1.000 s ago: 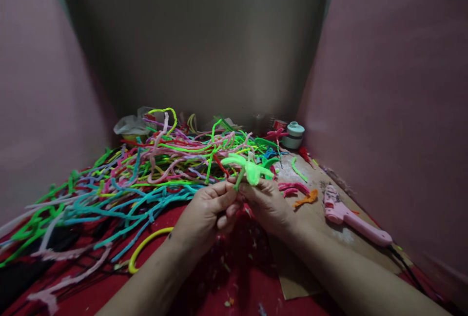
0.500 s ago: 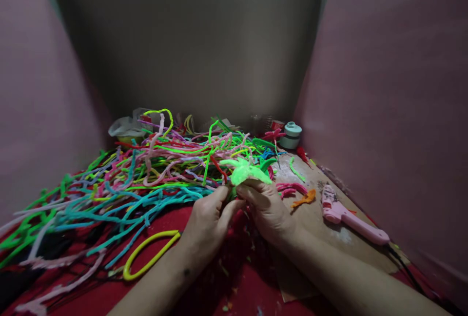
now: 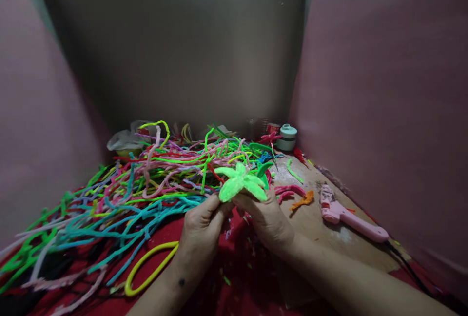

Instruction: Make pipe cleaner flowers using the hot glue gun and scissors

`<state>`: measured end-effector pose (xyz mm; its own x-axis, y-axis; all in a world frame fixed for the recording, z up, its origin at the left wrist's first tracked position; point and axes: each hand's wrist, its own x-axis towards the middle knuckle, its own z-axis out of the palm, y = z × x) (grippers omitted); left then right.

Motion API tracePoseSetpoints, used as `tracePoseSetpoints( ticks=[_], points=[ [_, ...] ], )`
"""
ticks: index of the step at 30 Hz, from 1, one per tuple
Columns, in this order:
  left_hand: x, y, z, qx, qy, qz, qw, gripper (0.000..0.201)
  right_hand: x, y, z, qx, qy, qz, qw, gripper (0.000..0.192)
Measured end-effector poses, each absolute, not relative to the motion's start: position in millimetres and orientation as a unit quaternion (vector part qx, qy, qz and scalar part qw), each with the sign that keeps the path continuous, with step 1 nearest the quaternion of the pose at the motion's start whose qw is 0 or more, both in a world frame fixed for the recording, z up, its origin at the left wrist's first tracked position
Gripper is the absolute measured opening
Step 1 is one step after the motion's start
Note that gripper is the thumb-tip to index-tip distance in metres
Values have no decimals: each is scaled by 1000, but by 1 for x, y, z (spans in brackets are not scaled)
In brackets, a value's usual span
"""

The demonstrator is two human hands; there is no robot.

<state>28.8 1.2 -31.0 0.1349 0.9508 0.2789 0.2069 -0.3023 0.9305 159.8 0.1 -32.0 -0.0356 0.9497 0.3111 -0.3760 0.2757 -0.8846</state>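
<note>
A bright green pipe-cleaner flower point(image 3: 240, 183) with several pointed petals is held up in front of me, its face tilted toward the camera. My left hand point(image 3: 204, 226) pinches it from the lower left, thumb and fingers closed. From the lower right, my right hand point(image 3: 268, 218) grips it too, with fingers curled behind and under the petals. The underside of the flower and most fingertips are hidden. Just behind it a darker green leaf-like piece point(image 3: 263, 172) shows.
A large tangle of coloured pipe cleaners point(image 3: 175, 160) spreads from the middle to the left. At right a pink glue gun point(image 3: 354, 223) lies on a brown board point(image 3: 329, 247). Orange point(image 3: 302, 200) and pink scraps lie nearby. A pale green container point(image 3: 287, 138) stands behind; a yellow loop point(image 3: 146, 269) lies on red cloth.
The flower has tipped so that its petals now show more fully toward me. Both hands have shifted slightly down and left in the picture, and the camera view has moved a little.
</note>
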Motion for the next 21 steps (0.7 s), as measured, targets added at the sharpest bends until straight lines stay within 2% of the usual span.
tracePoseSetpoints(
  ticks=[11,16,21],
  points=[
    [26,-3,-14,639,417,446,467,27,158,-6,-26,-204,-457,610,615,16],
    [24,-1,-14,636,395,440,495,27,160,-8,-23,-210,-477,602,605,22],
    [20,2,-13,636,376,419,528,29,162,-7,-26,-223,-515,556,614,17]
  ],
)
